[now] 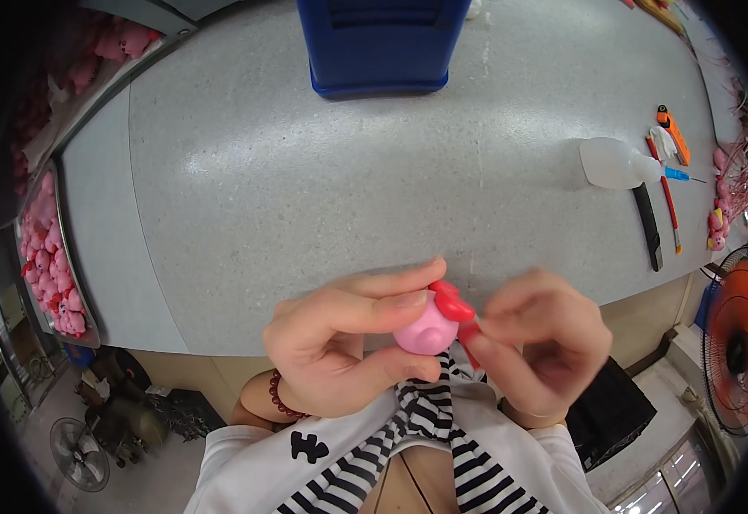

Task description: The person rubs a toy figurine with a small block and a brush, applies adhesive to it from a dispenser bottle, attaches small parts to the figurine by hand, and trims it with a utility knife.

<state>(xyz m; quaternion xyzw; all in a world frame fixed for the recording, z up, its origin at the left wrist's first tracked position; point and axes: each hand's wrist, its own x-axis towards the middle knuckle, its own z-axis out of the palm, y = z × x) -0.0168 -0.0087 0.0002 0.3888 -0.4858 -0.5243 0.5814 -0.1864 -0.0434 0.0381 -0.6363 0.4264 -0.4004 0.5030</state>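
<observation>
A small round pink figurine (426,331) with red parts (452,301) is pinched between the thumb and fingers of my left hand (339,332), just past the table's near edge. Close against its right side, my right hand (547,341) has thumb and forefinger pressed together, the other fingers curled. Another bit of red shows under the right fingertips. What the right fingers pinch is too small and blurred to make out.
A blue bin (382,51) stands at the far side of the grey table (305,188). To the right lie a clear bottle with a needle tip (613,164), a black-handled tool (647,227), a red brush (672,210) and an orange cutter (673,135). A tray (87,295) of pink figurines sits left; a fan (738,347) stands right.
</observation>
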